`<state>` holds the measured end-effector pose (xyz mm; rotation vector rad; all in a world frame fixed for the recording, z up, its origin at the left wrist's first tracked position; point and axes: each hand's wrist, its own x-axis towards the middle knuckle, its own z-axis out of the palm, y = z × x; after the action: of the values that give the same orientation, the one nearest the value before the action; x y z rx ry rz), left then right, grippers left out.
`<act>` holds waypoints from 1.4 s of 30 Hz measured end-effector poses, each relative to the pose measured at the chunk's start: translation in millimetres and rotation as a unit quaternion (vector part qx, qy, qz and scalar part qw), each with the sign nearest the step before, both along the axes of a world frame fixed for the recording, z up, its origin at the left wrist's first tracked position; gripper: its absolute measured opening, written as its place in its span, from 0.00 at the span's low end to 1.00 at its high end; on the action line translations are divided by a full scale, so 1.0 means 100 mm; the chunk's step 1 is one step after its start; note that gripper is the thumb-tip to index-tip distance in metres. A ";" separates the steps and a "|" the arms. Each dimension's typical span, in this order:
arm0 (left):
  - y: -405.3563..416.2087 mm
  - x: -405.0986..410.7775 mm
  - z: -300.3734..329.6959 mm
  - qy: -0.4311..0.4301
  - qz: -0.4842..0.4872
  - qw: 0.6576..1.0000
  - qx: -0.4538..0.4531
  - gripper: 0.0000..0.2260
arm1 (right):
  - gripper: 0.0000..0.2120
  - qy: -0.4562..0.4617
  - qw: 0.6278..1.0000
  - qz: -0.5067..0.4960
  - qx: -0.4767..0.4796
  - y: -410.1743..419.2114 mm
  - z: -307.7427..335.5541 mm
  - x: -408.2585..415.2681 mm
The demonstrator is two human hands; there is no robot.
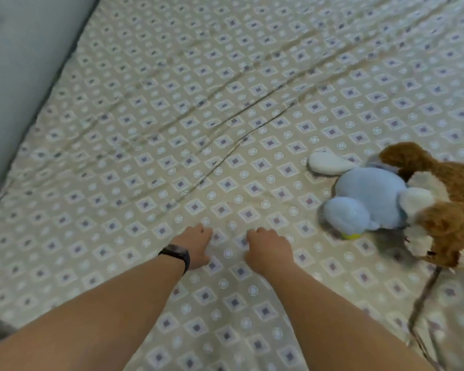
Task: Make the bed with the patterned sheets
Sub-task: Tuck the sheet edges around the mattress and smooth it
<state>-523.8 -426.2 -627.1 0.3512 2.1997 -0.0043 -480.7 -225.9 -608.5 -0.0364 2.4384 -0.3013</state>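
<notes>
Looking down, head view: both bare forearms reach out over a bed covered by the beige cotton sheet printed with grey diamonds and white rings (172, 108).
Sheet: it covers the whole bed in sight, running up to the grey padded panel (19, 62) along the bed's left edge; long diagonal creases cross its middle toward the far right corner.
Left hand (197, 249): knuckles up, resting on the sheet near the near edge, a black wristband (178, 255) at the wrist; fingers are curled under, and I cannot tell whether its grip pinches cloth or merely presses.
Right hand (269, 249): just beside the left, apart from it, fingers likewise curled down onto the sheet; grip equally unclear.
Toys: a pale blue plush toy with white ears (364, 196) and a brown and cream plush dog (445, 207) lie touching each other by the right edge, on top of the sheet.
Step, as judged: smoothing or tugging the sheet flat.
Risk: pulling toward the near edge with the toys weighing the cloth could drag them along or bunch fresh folds around them; an uneven tug from two close hands may deepen the diagonal creases instead of clearing them.
Dark fold (423, 298): a ridge near the right edge hints the cloth is already gathered there.
</notes>
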 end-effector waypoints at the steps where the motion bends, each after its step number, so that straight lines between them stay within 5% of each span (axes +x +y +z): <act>1: -0.20 0.13 -0.09 -0.005 0.007 1.000 0.010 0.20 | 0.15 -0.035 0.999 0.020 0.014 -0.22 -0.15 0.09; 10: -0.44 0.30 -0.47 0.069 -0.092 0.992 0.046 0.16 | 0.16 0.002 0.987 0.134 0.087 -0.61 -0.54 0.23; 17: -0.67 0.45 -0.40 -0.056 -0.210 0.976 0.029 0.12 | 0.15 -0.109 0.981 0.157 0.020 -0.73 -0.45 0.51; 24: -0.65 0.40 -0.35 -0.063 -0.212 0.975 0.038 0.14 | 0.16 -0.107 0.984 0.141 0.008 -0.71 -0.49 0.54; 32: -0.56 0.88 -0.22 0.000 -0.173 0.984 0.051 0.15 | 0.07 -0.014 0.989 -0.136 -0.050 -0.53 -0.37 1.07; 37: -0.20 0.94 -0.21 0.043 -0.076 0.990 0.111 0.11 | 0.11 -0.037 0.979 -0.193 -0.047 -0.21 -0.31 1.24; 42: 0.00 0.45 -0.26 0.103 0.049 0.988 0.103 0.09 | 0.15 -0.015 0.974 -0.190 -0.121 -0.41 -0.22 0.45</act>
<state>-478.5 -425.8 -652.8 0.3712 2.4264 0.2520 -435.8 -267.0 -630.9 0.3291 2.3541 -0.7616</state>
